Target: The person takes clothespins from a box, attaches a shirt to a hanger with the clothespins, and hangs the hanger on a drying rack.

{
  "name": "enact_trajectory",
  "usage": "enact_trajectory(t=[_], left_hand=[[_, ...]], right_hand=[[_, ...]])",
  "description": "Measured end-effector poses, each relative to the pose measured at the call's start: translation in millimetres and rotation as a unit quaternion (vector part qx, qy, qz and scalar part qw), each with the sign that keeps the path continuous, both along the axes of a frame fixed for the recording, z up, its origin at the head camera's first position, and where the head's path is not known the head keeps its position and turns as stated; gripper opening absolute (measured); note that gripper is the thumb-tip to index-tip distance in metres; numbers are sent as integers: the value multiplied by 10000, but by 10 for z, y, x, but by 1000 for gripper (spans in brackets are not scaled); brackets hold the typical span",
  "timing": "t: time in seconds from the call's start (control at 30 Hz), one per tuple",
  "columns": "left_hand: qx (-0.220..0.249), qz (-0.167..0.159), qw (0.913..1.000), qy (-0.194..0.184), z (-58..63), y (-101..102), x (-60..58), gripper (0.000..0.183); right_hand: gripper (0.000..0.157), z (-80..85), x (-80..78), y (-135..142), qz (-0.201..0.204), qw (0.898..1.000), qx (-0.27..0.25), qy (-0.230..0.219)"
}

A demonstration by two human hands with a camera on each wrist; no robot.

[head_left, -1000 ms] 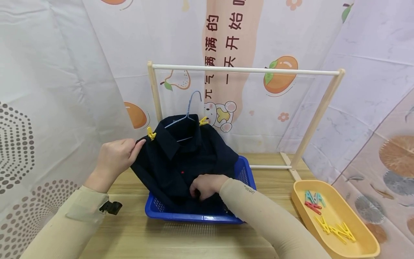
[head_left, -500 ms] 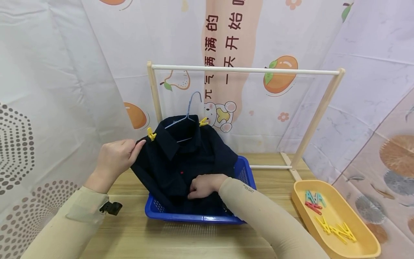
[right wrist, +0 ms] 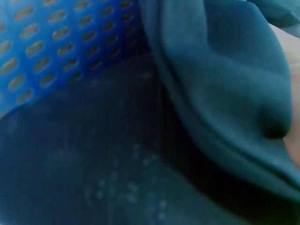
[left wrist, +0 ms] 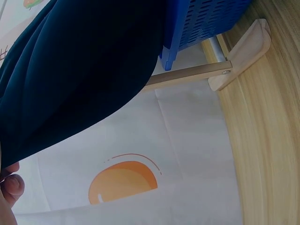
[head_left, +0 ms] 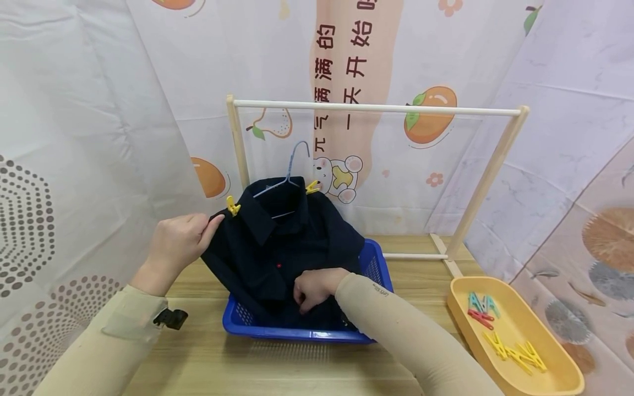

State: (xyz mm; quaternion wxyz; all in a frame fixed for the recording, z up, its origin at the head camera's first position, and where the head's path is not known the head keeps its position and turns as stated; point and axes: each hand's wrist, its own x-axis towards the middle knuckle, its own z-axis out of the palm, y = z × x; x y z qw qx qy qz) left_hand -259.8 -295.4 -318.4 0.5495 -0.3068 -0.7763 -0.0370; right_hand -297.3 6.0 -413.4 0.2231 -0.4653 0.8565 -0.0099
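Note:
A dark navy collared shirt (head_left: pixel 247 242) lies over a blue basket (head_left: pixel 297 332), its lower part inside. A blue wire hanger (head_left: pixel 290 165) sits in its neck, hook upward. One yellow clothespin (head_left: pixel 232 206) is clipped at the left shoulder, and a second yellow clothespin (head_left: pixel 312 187) at the other. My left hand (head_left: pixel 180 239) pinches the cloth at the left shoulder, out beyond the clothespin. Low on the shirt front, my right hand (head_left: pixel 316 286) has curled fingers on the fabric; in the right wrist view folds of cloth (right wrist: pixel 225 84) gather against it.
Behind the basket stands a rack with a white bar (head_left: pixel 376 109) and wooden posts. On the right, a yellow tray (head_left: pixel 540 379) holds several clothespins (head_left: pixel 515 351). Printed curtains (head_left: pixel 396 176) close off the back and sides of the wooden table (head_left: pixel 277 374).
My right hand's fingers shift over the shirt front, lifting and stretching out, then curling down into the cloth again. The left hand keeps its pinch in the same place.

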Motion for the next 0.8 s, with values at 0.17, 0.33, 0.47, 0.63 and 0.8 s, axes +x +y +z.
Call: enact_trajectory(t=[0.17,0.33,0.47,0.63,0.8], left_hand=[[12,-3,10000,-11,-13,-5,-7,56],[29,-2,9999,-113,-40,-23,-24,56],[24,-5,9999,-107,-48,-37,-17,56],[16,-15,10000,-18,-43,-43,-6,56],[15,-42,10000,27,-38,-36,-1,56]], right_hand=[[19,68,-31,78,39,9997,-207,99],[19,179,-46,172,58,9985,-543,17],[16,254,-59,247,128,9968,-783,39],[12,324,-84,331,51,9955,-943,57],[11,401,-102,407,3,9939,-1097,82]])
